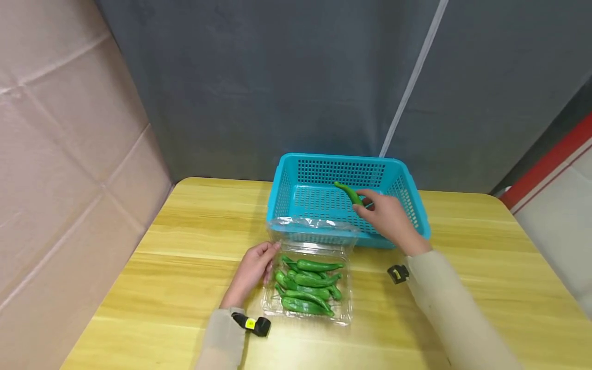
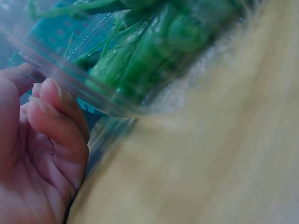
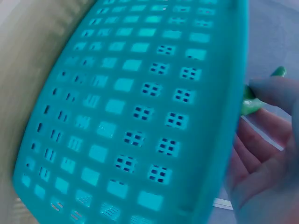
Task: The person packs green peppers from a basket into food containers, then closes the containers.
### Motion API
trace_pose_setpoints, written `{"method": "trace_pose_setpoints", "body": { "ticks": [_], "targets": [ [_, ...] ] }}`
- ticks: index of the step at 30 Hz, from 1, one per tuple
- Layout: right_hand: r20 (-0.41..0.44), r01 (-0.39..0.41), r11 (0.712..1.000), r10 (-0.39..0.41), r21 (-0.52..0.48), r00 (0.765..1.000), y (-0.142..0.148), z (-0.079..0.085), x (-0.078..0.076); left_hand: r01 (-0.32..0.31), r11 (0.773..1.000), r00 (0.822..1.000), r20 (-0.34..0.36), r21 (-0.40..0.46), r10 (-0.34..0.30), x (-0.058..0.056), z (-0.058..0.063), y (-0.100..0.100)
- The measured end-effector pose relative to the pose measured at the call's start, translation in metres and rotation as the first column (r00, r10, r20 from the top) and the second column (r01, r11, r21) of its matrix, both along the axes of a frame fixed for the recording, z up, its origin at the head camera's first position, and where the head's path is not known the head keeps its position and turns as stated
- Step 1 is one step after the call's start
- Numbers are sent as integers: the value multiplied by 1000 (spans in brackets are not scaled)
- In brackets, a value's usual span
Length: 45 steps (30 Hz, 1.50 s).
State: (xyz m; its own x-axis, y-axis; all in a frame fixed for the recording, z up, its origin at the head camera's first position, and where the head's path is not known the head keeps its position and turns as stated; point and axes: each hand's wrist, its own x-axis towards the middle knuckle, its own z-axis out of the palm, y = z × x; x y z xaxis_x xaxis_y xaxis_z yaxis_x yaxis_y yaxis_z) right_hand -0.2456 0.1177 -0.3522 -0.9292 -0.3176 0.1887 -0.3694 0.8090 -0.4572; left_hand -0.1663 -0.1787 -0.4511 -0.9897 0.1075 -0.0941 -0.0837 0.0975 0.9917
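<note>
A green chili pepper (image 1: pixel 349 193) is pinched in my right hand (image 1: pixel 386 216), over the blue plastic basket (image 1: pixel 275 194). The right wrist view shows that hand (image 3: pixel 268 140) beyond the basket's slotted wall (image 3: pixel 112 107), which partly hides the pepper (image 3: pixel 252 106). My left hand (image 1: pixel 252 268) pinches the upper left edge of a clear plastic box (image 1: pixel 342 313), whose lid stands raised against the basket. Several green chili peppers (image 1: pixel 307 288) lie in the box. In the left wrist view, curled fingers of the left hand (image 2: pixel 51 135) are at the box's side, with peppers (image 2: pixel 140 60) showing through the plastic.
The basket and box stand on a yellow wood-grain table (image 1: pixel 199 231). Behind it hangs a dark grey curtain (image 1: pixel 259 92). A pale padded wall (image 1: pixel 69 154) borders the left, and a red strip (image 1: pixel 546 169) runs along the right.
</note>
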Motion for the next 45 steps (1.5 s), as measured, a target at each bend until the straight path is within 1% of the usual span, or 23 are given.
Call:
{"method": "trace_pose_setpoints", "body": {
  "ticks": [4, 8, 13, 17, 20, 27, 29, 31, 33, 38, 41, 45],
  "targets": [
    [-56, 17, 998, -21, -63, 998, 2, 6, 10, -7, 1000, 1000, 0, -3, 7, 0, 1, -1],
    [-116, 29, 988, -47, -152, 992, 4, 10, 25, -4, 1000, 1000, 2, -11, 4, 0, 2, -1],
    [-208, 28, 962, -87, -270, 974, 0, 13, 47, -4, 1000, 1000, 17, -11, 4, 1, 2, 0],
    [-268, 19, 933, -123, -360, 956, -3, 13, 63, -7, 1000, 1000, 27, -12, 7, 2, 1, 1],
    [-273, 26, 908, -153, -418, 950, -4, 13, 74, -13, 1000, 1000, 28, -13, 13, 2, 1, 1],
    [-227, 48, 846, -197, -530, 954, -2, 10, 97, -5, 1000, 1000, 19, -19, 6, 2, 0, 2],
    [-217, 56, 837, -205, -545, 954, -1, 8, 102, -6, 1000, 1000, 20, -16, 6, 2, 0, 1],
    [-204, 50, 830, -195, -556, 959, 0, 5, 106, -8, 1000, 1000, 19, -10, 8, 1, 0, 1],
    [-197, 43, 832, -182, -554, 963, 0, 2, 109, -7, 1000, 1000, 21, -7, 7, 1, 0, 1],
    [-220, -15, 829, -131, -559, 967, -2, -4, 112, 3, 1000, 1000, 25, 3, -3, 1, 0, 1],
    [-265, -71, 835, -91, -545, 960, -3, -5, 113, 3, 1000, 1000, 21, 11, -4, 1, -1, 1],
    [-344, -194, 856, 20, -479, 939, -3, -7, 114, 16, 1000, 1000, 10, 13, -16, 1, -1, 0]
  ]
}}
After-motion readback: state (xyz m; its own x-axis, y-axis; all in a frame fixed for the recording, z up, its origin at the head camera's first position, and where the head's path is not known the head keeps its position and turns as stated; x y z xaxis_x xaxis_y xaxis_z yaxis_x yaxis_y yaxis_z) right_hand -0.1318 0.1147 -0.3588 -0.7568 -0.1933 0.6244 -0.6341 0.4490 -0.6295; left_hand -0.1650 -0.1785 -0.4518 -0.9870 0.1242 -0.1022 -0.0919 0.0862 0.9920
